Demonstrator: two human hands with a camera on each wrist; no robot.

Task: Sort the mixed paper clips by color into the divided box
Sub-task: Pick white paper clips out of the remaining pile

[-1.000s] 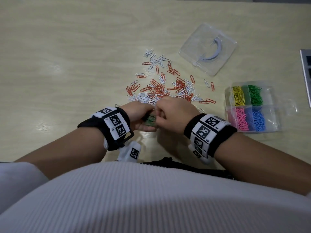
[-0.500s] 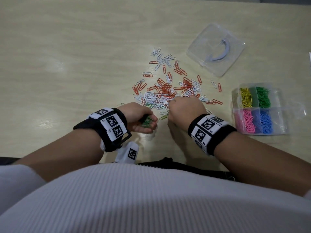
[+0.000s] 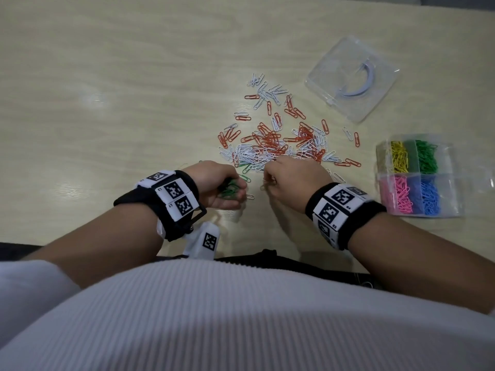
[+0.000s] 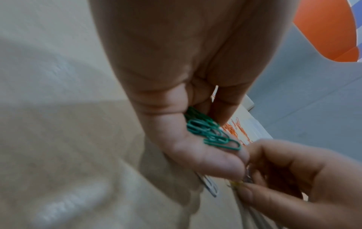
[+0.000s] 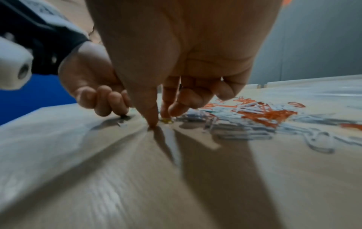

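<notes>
**Green clips cupped, a yellow one under the fingertips**

The mixed pile of paper clips [image 3: 278, 145], mostly orange and white, lies mid-frame on the table [image 3: 107, 89]. The left hand [image 3: 217, 183] curls its grip around a bunch of green clips [image 4: 207, 131]. The right hand [image 3: 292, 180] pinches down on a yellow clip [image 5: 167, 120] at the pile's lower edge. The divided box [image 3: 452, 210] sits at right, its clear lid [image 3: 353, 76] in the upper right.

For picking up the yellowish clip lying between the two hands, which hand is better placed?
Right, probably. The right hand has its fingertips down on the table beside the yellowish clip and holds nothing else. The left hand is already cupped around a bunch of green clips.
</notes>
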